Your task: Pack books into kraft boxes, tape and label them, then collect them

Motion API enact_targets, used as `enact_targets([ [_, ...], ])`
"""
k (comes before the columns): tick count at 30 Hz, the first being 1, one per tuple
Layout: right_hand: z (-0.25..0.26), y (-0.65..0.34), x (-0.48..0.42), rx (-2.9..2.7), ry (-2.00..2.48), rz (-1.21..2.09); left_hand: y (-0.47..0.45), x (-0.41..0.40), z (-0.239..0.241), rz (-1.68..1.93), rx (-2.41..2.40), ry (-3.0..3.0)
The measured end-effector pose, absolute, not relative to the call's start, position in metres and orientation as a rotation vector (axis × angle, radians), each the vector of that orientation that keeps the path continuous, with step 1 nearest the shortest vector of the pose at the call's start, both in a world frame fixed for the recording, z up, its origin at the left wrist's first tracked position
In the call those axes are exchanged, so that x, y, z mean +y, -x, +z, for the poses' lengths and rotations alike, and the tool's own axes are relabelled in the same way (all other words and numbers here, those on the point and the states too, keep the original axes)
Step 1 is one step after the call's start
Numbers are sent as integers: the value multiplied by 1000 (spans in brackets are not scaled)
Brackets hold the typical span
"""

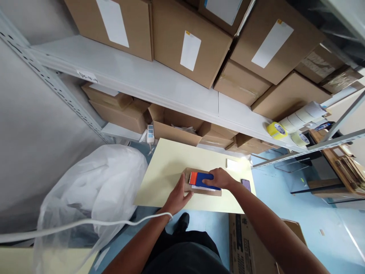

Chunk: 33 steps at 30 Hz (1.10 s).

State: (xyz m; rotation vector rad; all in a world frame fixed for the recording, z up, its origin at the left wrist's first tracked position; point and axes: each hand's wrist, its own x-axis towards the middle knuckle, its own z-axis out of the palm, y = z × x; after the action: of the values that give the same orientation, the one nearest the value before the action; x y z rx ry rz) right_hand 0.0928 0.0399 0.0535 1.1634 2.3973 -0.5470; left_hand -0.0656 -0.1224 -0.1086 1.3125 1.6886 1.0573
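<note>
While the left hand lies open-palmed against the cardboard box, the right hand grips a blue-and-orange tool atop it.

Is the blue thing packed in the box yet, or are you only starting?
Not yet. Done: the box sits on the table. In hand: right hand rests on the blue pack atop it, left hand steadies its end. Left: the pack looks not yet inside.
</note>
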Motion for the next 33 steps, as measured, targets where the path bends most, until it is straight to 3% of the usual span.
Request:
enact_targets([
  [6,51,-95,41,2420,-1160,-544,74,-121,-113,986,1740,-1484],
  [15,54,-97,43,2382,-1193,-626,102,-73,-90,577,1680,-2082],
  [24,54,-127,54,2485,-974,-603,110,-78,-112,536,1668,-2286],
  [33,51,-204,74,2463,-1126,-642,117,-78,-105,459,1686,-2313],
])
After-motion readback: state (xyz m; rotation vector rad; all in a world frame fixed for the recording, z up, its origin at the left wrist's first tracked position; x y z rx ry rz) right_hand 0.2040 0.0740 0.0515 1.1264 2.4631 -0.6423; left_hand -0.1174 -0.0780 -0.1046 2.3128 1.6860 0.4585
